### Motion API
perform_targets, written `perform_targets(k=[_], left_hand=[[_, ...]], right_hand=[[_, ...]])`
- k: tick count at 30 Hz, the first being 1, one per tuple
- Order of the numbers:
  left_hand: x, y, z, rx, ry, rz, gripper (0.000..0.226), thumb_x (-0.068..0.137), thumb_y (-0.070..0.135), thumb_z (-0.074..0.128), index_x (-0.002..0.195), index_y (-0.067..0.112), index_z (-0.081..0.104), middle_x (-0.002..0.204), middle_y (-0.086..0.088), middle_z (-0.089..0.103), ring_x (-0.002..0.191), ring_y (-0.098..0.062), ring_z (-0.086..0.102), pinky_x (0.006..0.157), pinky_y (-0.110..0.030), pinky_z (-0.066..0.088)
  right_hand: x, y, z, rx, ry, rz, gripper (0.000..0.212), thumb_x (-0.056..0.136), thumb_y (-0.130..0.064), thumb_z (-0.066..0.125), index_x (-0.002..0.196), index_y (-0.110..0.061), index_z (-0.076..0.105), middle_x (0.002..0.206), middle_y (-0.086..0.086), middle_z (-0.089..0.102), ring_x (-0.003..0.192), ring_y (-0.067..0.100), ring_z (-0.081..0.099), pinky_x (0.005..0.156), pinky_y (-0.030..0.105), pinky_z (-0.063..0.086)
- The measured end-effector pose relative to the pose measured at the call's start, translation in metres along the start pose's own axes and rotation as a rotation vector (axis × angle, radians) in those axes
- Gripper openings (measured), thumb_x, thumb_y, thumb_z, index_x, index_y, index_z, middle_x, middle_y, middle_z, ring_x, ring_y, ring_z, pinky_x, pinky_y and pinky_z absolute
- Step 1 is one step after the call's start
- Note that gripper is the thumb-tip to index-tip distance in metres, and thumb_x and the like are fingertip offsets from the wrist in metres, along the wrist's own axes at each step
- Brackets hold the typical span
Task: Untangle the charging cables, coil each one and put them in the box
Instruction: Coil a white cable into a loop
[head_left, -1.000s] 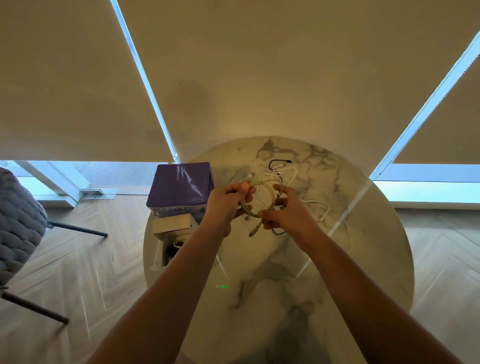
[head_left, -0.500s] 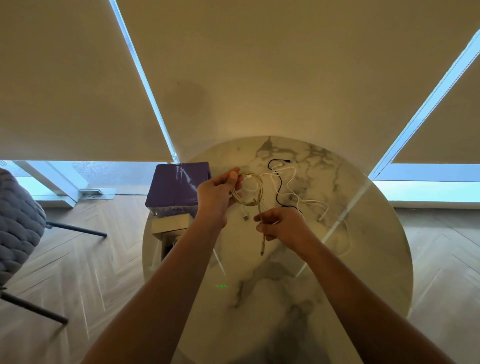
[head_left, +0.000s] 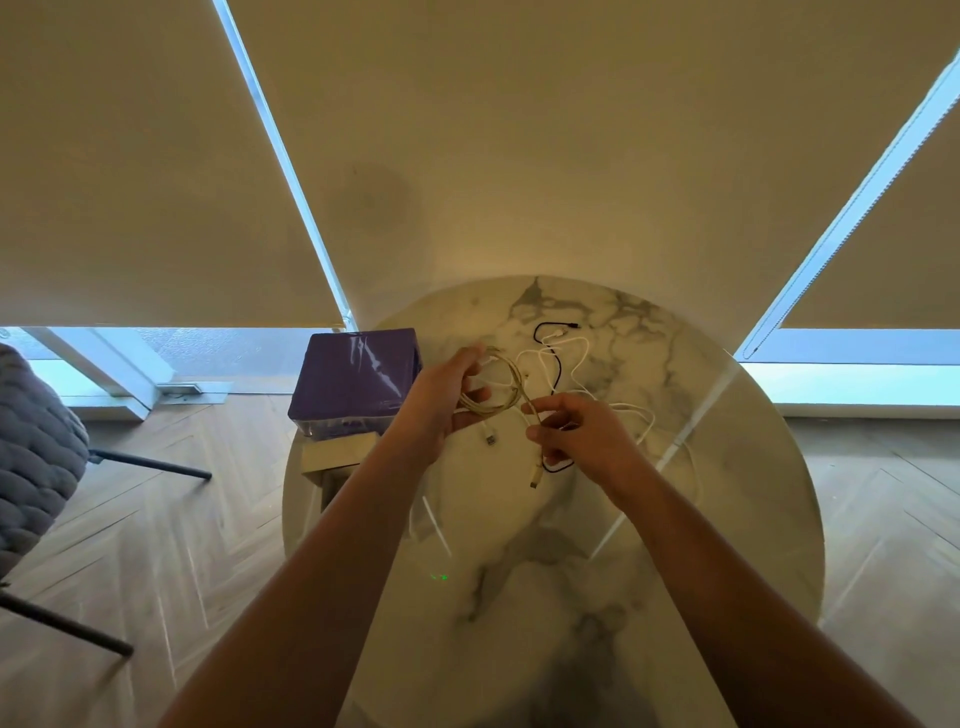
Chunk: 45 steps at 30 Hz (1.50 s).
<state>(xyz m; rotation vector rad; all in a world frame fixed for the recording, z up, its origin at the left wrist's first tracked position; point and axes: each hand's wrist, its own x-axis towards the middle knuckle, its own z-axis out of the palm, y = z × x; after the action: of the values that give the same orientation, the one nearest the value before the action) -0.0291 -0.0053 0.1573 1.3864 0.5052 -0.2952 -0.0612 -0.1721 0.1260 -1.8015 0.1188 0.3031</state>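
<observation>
My left hand (head_left: 441, 397) grips a cream cable coil (head_left: 501, 384) above the round marble table (head_left: 727, 519). One plug of the cable hangs just below that hand. My right hand (head_left: 582, 434) pinches the same cable's loose end, whose plug (head_left: 535, 475) dangles under the fingers. Behind both hands a white cable (head_left: 571, 353) and a black cable (head_left: 553, 332) lie tangled on the tabletop. At the table's left edge stands an open white box (head_left: 337, 452), partly hidden by my left forearm.
A purple box (head_left: 356, 379) sits at the table's left edge behind the white box. A grey padded chair (head_left: 36, 457) with dark legs stands on the wooden floor to the left. Roller blinds hang right behind the table.
My right hand has moved up and toward the coil, bringing the cable's loose end along. The left hand keeps its hold on the coil, slightly shifted.
</observation>
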Motion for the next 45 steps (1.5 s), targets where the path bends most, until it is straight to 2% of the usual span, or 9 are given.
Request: perform_targets(k=[4, 8, 11, 20, 26, 30, 32, 38, 45], left_hand=[[0.003, -0.001, -0.001, -0.056, 0.011, -0.019, 0.018, 0.086, 0.033, 0.066, 0.082, 0.016, 0.06, 0.075, 0.002, 0.05, 0.079, -0.011, 0.059, 0.085, -0.042, 0.054], [0.006, -0.006, -0.004, -0.096, -0.023, -0.018, 0.017, 0.088, 0.031, 0.063, 0.082, 0.015, 0.061, 0.072, 0.002, 0.053, 0.081, -0.013, 0.062, 0.088, -0.044, 0.055], [0.005, -0.006, -0.006, 0.012, -0.069, 0.002, 0.019, 0.095, 0.028, 0.051, 0.096, 0.013, 0.062, 0.072, 0.0, 0.06, 0.075, -0.015, 0.064, 0.092, -0.041, 0.05], [-0.001, -0.014, -0.002, 0.345, -0.193, 0.036, 0.045, 0.09, 0.055, 0.052, 0.102, 0.016, 0.068, 0.064, 0.002, 0.04, 0.054, -0.009, 0.049, 0.073, -0.031, 0.054], [-0.011, -0.008, 0.0, 0.294, -0.223, 0.084, 0.042, 0.092, 0.046, 0.055, 0.106, 0.008, 0.066, 0.062, 0.0, 0.04, 0.047, -0.009, 0.042, 0.043, -0.016, 0.044], [-0.015, -0.007, 0.001, 0.221, -0.268, 0.056, 0.041, 0.091, 0.04, 0.059, 0.106, 0.002, 0.065, 0.069, -0.001, 0.047, 0.042, -0.008, 0.043, 0.047, -0.021, 0.049], [-0.015, -0.008, 0.001, 0.198, -0.265, 0.062, 0.04, 0.092, 0.036, 0.06, 0.108, -0.001, 0.064, 0.073, -0.002, 0.049, 0.043, -0.007, 0.046, 0.051, -0.024, 0.053], [-0.016, -0.012, -0.004, 0.15, -0.2, 0.085, 0.03, 0.093, 0.033, 0.059, 0.1, 0.005, 0.067, 0.083, -0.005, 0.052, 0.073, -0.013, 0.057, 0.051, -0.023, 0.053], [-0.017, -0.009, -0.006, 0.2, -0.169, 0.132, 0.026, 0.092, 0.033, 0.061, 0.074, 0.016, 0.068, 0.074, -0.005, 0.056, 0.072, -0.017, 0.056, 0.064, -0.023, 0.057]], right_hand=[[0.002, 0.008, 0.0, -0.065, 0.022, -0.013, 0.025, 0.082, 0.001, 0.07, 0.083, -0.024, 0.069, 0.069, 0.004, 0.064, 0.061, 0.018, 0.06, 0.072, 0.039, 0.057], [0.004, 0.009, 0.001, -0.084, 0.124, -0.042, 0.03, 0.082, 0.0, 0.069, 0.077, -0.029, 0.068, 0.067, 0.003, 0.063, 0.054, 0.014, 0.055, 0.064, 0.036, 0.053], [0.004, 0.008, 0.0, -0.069, 0.214, -0.083, 0.029, 0.084, -0.003, 0.069, 0.078, -0.032, 0.068, 0.07, 0.003, 0.065, 0.055, 0.015, 0.057, 0.063, 0.035, 0.052], [0.01, 0.001, -0.002, -0.145, 0.277, -0.202, 0.023, 0.083, -0.021, 0.072, 0.076, -0.042, 0.068, 0.084, -0.01, 0.066, 0.079, 0.015, 0.064, 0.078, 0.043, 0.056], [0.01, -0.004, -0.008, -0.232, 0.371, -0.309, 0.012, 0.082, -0.017, 0.074, 0.092, -0.022, 0.076, 0.088, -0.01, 0.058, 0.076, 0.0, 0.059, 0.073, 0.015, 0.047], [0.011, 0.005, -0.008, -0.364, 0.357, -0.381, 0.02, 0.085, -0.018, 0.07, 0.104, -0.02, 0.075, 0.087, -0.009, 0.056, 0.073, -0.001, 0.054, 0.069, 0.01, 0.042], [0.011, 0.011, -0.005, -0.368, 0.314, -0.362, 0.021, 0.088, -0.019, 0.067, 0.108, -0.02, 0.074, 0.087, -0.007, 0.059, 0.075, 0.003, 0.056, 0.072, 0.019, 0.046], [0.01, 0.004, -0.003, 0.053, 0.096, -0.069, 0.02, 0.089, -0.014, 0.066, 0.093, -0.032, 0.075, 0.078, -0.001, 0.075, 0.075, 0.019, 0.071, 0.086, 0.04, 0.057], [0.008, -0.004, -0.006, 0.493, -0.048, -0.02, 0.025, 0.092, -0.005, 0.058, 0.115, -0.003, 0.067, 0.101, 0.009, 0.074, 0.092, 0.021, 0.071, 0.077, 0.028, 0.058]])
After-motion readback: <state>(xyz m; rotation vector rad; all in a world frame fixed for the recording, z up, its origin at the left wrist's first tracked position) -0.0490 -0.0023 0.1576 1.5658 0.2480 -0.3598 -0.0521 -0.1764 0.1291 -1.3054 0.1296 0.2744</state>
